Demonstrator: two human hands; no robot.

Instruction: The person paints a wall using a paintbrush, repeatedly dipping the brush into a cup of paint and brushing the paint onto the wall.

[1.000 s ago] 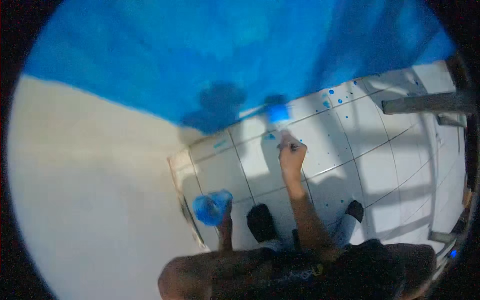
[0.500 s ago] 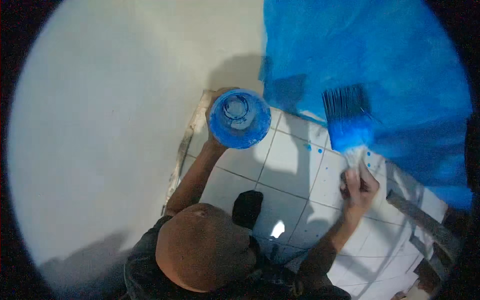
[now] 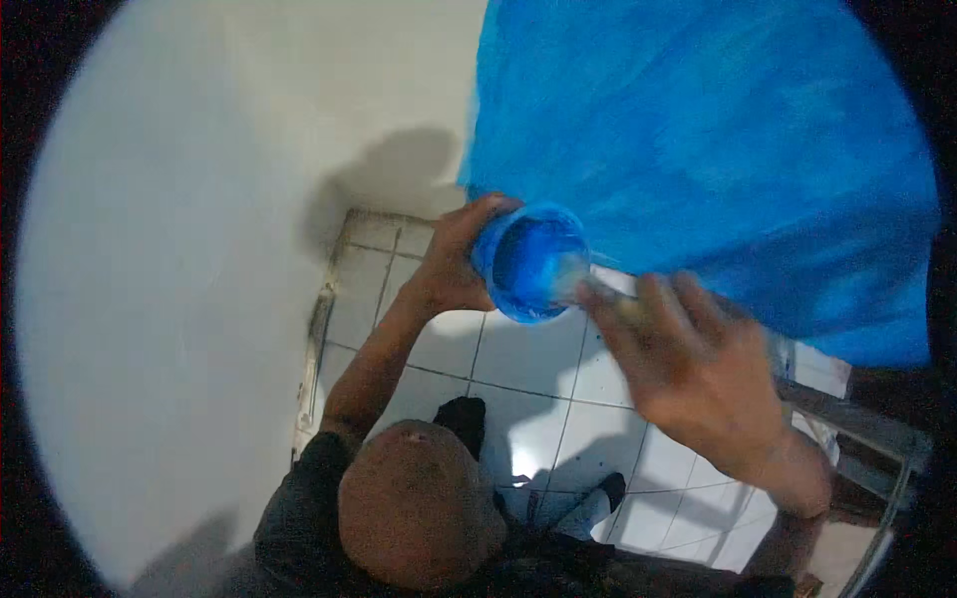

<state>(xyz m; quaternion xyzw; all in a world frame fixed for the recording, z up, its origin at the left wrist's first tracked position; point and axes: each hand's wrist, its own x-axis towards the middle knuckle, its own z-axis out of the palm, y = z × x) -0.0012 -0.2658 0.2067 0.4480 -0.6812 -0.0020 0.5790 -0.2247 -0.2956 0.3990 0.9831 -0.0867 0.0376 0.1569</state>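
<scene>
My left hand (image 3: 454, 257) is wrapped round the side of a blue plastic cup (image 3: 488, 249), its mouth tipped toward the camera. Blue paint coats the inside. A wide paintbrush (image 3: 566, 280) dips into this cup, its bristles down inside and mostly hidden by the rim and motion blur. The pale handle is gripped in my right hand (image 3: 703, 384), which is blurred, at the cup's right edge. Beyond both hands, the wall bears a large painted blue area (image 3: 698, 130).
An unpainted whitish wall (image 3: 179, 249) rises on the left and meets the painted wall at a corner. White floor tiles (image 3: 518, 409) lie below, where my feet stand. At the lower right is a grey frame-like object (image 3: 857, 419).
My right hand has brought the paintbrush from in front of the blue wall leftward into the cup. My left hand and the cup have shifted a little right in the picture.
</scene>
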